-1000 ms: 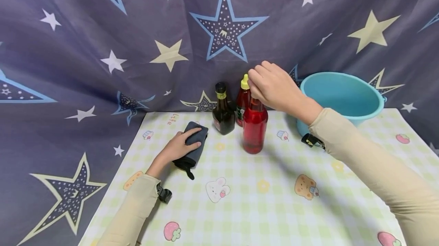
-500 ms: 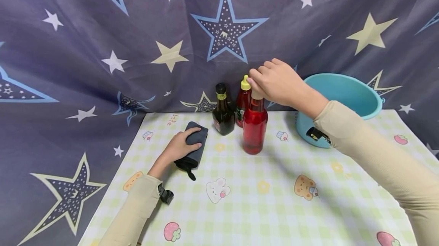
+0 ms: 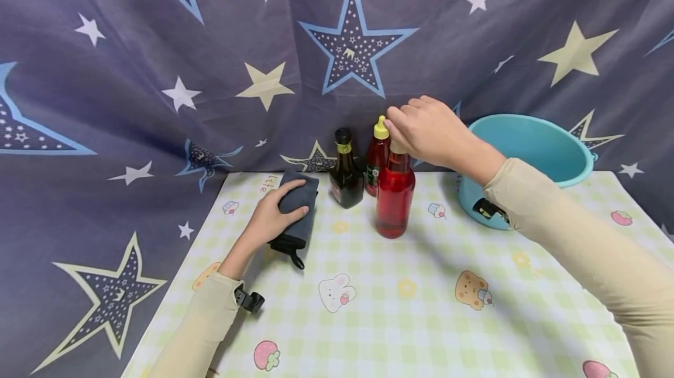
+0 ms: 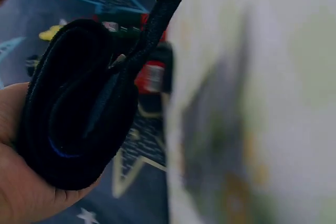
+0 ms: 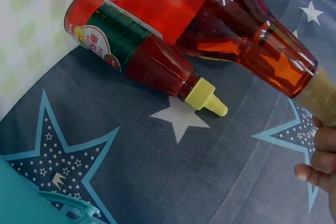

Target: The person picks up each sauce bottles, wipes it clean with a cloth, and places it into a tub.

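Observation:
My left hand (image 3: pixel 270 214) grips a folded dark grey towel (image 3: pixel 299 208) with a black loop at its end, thumb on one side and fingers on the other. In the left wrist view the rolled end of the towel (image 4: pixel 79 103) shows above the tabletop. At its top, my right hand (image 3: pixel 423 132) holds a tall glass bottle of red liquid (image 3: pixel 394 202), which stands upright. The right wrist view shows fingers (image 5: pixel 325 153) curled at the bottle's pale cap (image 5: pixel 317 95). Behind it stands a red sauce bottle (image 3: pixel 376 158) with a yellow nozzle, and beside that a dark sauce bottle (image 3: pixel 346 179).
A light blue bucket (image 3: pixel 526 176) stands at the back right, partly behind my right forearm. The table wears a green-checked cloth (image 3: pixel 379 337) with printed cartoon figures. A dark curtain with stars (image 3: pixel 210 33) hangs behind its far edge.
My left hand has raised the towel off the table and moved it slightly away from me. The right hand keeps its hold on the red bottle, while its forearm has shifted a little right.

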`<state>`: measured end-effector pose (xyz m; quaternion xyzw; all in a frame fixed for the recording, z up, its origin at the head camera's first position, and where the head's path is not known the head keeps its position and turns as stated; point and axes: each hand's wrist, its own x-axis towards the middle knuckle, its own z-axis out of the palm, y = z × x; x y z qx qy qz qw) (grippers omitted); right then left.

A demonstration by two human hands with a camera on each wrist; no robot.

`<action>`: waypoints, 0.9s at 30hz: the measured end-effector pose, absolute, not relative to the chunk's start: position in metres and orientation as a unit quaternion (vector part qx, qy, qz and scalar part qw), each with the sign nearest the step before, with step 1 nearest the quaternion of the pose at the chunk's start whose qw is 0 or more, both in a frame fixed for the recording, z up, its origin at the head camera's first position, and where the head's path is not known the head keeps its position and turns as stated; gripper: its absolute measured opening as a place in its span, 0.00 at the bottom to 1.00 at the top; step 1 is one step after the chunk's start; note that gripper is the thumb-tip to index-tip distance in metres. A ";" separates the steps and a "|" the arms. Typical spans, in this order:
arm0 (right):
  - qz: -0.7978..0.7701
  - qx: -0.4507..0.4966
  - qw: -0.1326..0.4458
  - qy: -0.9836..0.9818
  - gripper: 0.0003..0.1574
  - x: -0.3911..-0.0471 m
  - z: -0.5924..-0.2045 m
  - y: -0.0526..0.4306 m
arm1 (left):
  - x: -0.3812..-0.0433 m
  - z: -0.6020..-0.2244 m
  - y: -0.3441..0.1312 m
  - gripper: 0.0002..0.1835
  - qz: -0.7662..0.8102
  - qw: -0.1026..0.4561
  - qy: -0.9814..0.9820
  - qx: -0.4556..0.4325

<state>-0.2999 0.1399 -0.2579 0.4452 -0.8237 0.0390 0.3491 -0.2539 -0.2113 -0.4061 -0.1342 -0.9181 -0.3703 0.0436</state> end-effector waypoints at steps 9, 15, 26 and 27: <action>0.055 0.448 0.338 -0.826 0.19 -0.301 -0.258 0.140 | -0.246 -0.353 -0.182 0.32 -0.486 0.090 -0.856 -0.150; 0.061 0.445 0.336 -0.828 0.18 -0.302 -0.260 0.141 | -0.244 -0.327 -0.154 0.31 -0.586 0.088 -0.786 -0.175; 0.075 0.445 0.333 -0.828 0.17 -0.301 -0.262 0.141 | -0.253 -0.315 -0.100 0.30 -0.688 0.054 -0.697 -0.195; 0.075 0.446 0.335 -0.827 0.18 -0.301 -0.262 0.141 | -0.254 -0.315 -0.096 0.30 -0.698 0.048 -0.687 -0.196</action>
